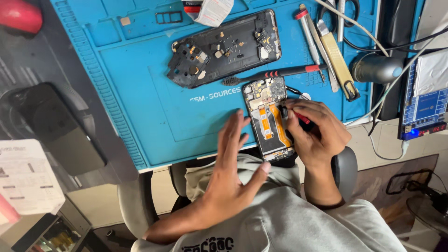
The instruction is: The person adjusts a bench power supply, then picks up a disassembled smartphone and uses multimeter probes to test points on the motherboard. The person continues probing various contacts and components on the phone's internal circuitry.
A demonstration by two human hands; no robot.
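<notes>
My right hand (317, 133) fingers clamp a red screwdriver (303, 119) on the opened phone (268, 119); left hand (231, 172) beside it, fingers spread.

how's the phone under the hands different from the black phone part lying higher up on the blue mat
The opened phone shows orange ribbon cables and a metal shield; the black frame looks mostly stripped. The phone sits at the mat's near edge under the right hand; the frame lies untouched, tilted. Both are opened, insides showing.
</notes>
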